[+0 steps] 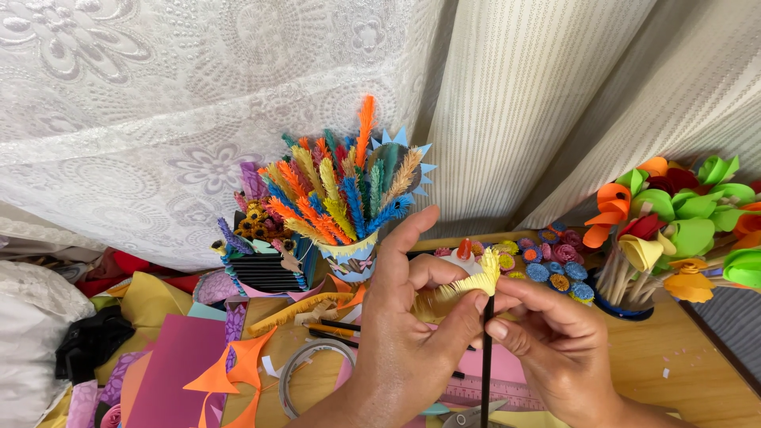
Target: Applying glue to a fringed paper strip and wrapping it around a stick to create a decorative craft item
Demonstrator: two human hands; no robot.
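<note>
My left hand (pixel 408 325) pinches a strip of yellow fringed paper (pixel 468 284) between thumb and fingers. The strip sits at the top of a thin black stick (pixel 486 364) that stands upright between my hands. My right hand (pixel 555 341) grips the stick just below the paper with thumb and forefinger. Both hands hover over the wooden table (pixel 682 372).
A vase of colourful fringed paper stems (pixel 341 194) stands behind my hands. A pot of orange, green and yellow paper flowers (pixel 682 222) is at the right, small rolled paper flowers (pixel 555 265) beside it. Coloured paper sheets (pixel 178 357), a tape ring (pixel 305 372), scissors (pixel 468 414) and curtains (pixel 515 95) surround the spot.
</note>
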